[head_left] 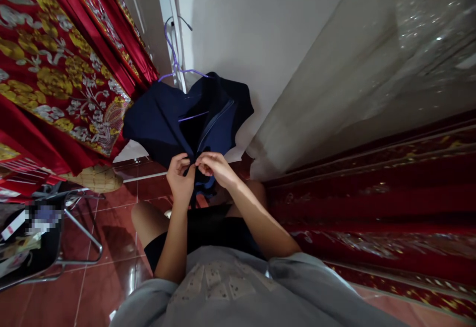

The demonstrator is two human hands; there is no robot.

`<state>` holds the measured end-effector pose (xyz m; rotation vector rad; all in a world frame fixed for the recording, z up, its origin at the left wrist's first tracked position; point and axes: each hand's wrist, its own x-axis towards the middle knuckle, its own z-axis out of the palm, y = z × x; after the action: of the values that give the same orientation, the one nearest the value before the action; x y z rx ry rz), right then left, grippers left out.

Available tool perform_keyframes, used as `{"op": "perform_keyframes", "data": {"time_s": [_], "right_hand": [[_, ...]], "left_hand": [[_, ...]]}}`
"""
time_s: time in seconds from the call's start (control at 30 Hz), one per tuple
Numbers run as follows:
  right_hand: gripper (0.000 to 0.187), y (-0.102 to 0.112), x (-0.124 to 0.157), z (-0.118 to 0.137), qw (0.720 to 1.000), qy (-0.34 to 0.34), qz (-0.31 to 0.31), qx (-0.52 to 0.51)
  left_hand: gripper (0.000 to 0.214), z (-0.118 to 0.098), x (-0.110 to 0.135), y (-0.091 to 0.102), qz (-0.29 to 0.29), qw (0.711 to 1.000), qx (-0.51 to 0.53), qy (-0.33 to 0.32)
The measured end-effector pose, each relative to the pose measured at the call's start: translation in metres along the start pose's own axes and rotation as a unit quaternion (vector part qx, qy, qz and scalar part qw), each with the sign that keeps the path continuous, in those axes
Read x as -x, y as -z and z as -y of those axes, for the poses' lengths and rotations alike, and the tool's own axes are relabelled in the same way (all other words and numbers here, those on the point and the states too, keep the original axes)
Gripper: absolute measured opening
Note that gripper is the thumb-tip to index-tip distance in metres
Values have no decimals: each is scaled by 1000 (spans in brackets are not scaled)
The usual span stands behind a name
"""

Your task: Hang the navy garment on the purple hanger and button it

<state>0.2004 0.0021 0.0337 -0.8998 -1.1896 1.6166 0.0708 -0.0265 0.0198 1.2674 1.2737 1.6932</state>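
A dark navy garment [156,113] with an open front hangs on a purple hanger [175,66], which is hooked on a narrow white upright. My left hand [181,175] pinches one front edge of the garment low on its opening. Right beside it, my right hand [213,165] is closed on the other edge, its fingertips touching or almost touching the left ones. Any button or fastener between the fingertips is too small to make out. Below my hands the garment's lower part bunches near my knees.
Red cloth with gold and silver flowers [55,69] hangs at left. Below it stands a metal-framed black chair [33,262] with papers on it. Translucent plastic sheeting [334,84] and red decorated fabric [372,198] line the right side. The floor [115,237] is red tile.
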Motion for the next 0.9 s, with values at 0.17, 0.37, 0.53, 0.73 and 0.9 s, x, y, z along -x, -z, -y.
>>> {"op": "perform_keyframes", "data": {"time_s": [0.17,0.37,0.53,0.73,0.9], "right_hand": [[26,0,-35,45,995,-19,-35,-95],[28,0,-99,133,984,93,-107,-106],[29,-18,-83,141,978,170,-115,-39],[35,-17,-67,135,971,206,-119,18],[35,-15,-69,135,963,242,-116,32]], "left_hand": [[40,6,-5,-3,19,999,-21,-16],[53,17,-15,-12,79,990,-86,-77],[83,-11,-54,-7,124,965,-125,-193],[35,-81,-120,-9,133,918,-190,-322],[21,-106,-144,-15,171,899,-231,-331]]}}
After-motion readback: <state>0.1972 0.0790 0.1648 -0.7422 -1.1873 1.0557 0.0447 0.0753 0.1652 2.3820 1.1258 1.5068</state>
